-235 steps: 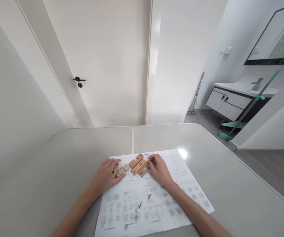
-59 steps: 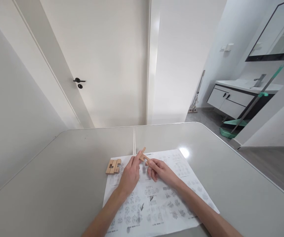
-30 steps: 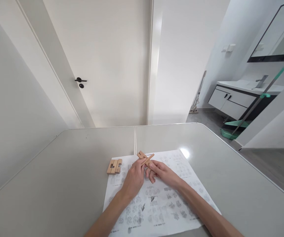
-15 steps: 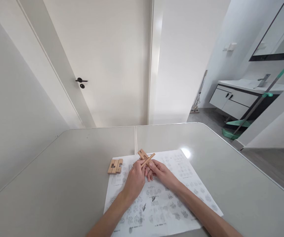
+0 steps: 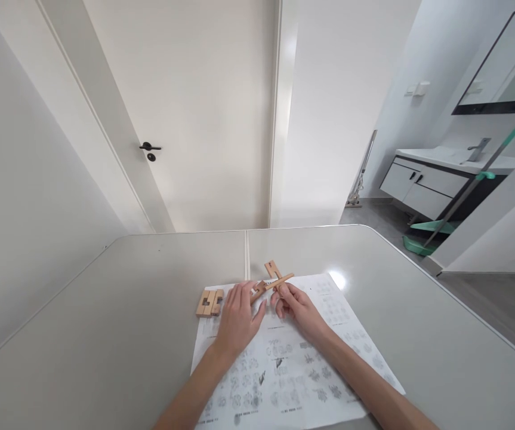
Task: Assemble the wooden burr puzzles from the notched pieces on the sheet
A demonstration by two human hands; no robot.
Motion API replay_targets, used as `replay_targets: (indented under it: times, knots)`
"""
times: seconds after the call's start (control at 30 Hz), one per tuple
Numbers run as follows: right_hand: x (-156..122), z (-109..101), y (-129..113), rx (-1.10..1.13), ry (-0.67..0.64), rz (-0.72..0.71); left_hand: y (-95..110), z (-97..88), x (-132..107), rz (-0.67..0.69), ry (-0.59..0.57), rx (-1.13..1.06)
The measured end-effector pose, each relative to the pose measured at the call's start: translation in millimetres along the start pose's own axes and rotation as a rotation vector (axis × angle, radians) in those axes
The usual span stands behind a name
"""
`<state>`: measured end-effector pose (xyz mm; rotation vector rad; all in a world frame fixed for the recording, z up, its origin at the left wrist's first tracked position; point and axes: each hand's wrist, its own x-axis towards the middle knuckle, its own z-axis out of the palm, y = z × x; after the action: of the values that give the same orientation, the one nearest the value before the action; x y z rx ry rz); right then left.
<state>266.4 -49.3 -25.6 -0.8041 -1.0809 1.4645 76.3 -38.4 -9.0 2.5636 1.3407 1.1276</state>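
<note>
Both hands are raised a little over a printed sheet of diagrams (image 5: 302, 370) on a grey table (image 5: 105, 334). My right hand (image 5: 293, 304) pinches a cross of notched wooden puzzle pieces (image 5: 275, 277) at its near end. My left hand (image 5: 238, 316) is at the left end of the same pieces, thumb and fingers closed on a piece there. A small stack of wooden pieces (image 5: 209, 302) lies on the table by the sheet's left corner, just left of my left hand.
A closed white door with a black handle (image 5: 150, 147) stands behind the table. To the right, an opening shows a vanity with a sink (image 5: 436, 173), a mirror, and a green-handled mop (image 5: 463, 191) leaning there. The table has a centre seam (image 5: 246, 254).
Since a second ago the joined wooden pieces have lifted and shifted right and away from me. Earlier, several pieces lay loose on the sheet; some are now stacked to the left.
</note>
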Motion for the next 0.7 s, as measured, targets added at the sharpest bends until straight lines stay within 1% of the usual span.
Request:
replay_targets:
  times: [0.1,0.2,0.27,0.43,0.57,0.63,0.7]
  knots:
    - [3.2,-7.4,6.9,0.019,0.07,-0.003,-10.5,-0.4,0.1,-0.073,-0.016,0.148]
    - [3.1,-8.1,9.1,0.024,0.065,0.002,-18.9,4.1,-3.6,-0.103,-0.085,0.25]
    - [2.0,-6.3,8.1,0.013,0.047,0.001,-21.1,7.2,-5.7,-0.111,-0.119,0.261]
    - [1.2,-3.9,5.9,0.014,0.051,0.013,-20.4,10.0,-5.7,-0.143,-0.133,0.187]
    - [2.7,-4.7,6.3,0.038,0.067,0.02,-19.8,9.4,-3.8,-0.143,-0.133,0.094]
    - [3.0,-4.6,5.4,0.058,0.075,0.019,-19.1,7.9,-2.1,-0.192,-0.118,0.024]
    - [2.9,-4.6,3.8,0.085,0.088,0.023,-17.8,5.1,0.7,-0.273,-0.097,-0.043]
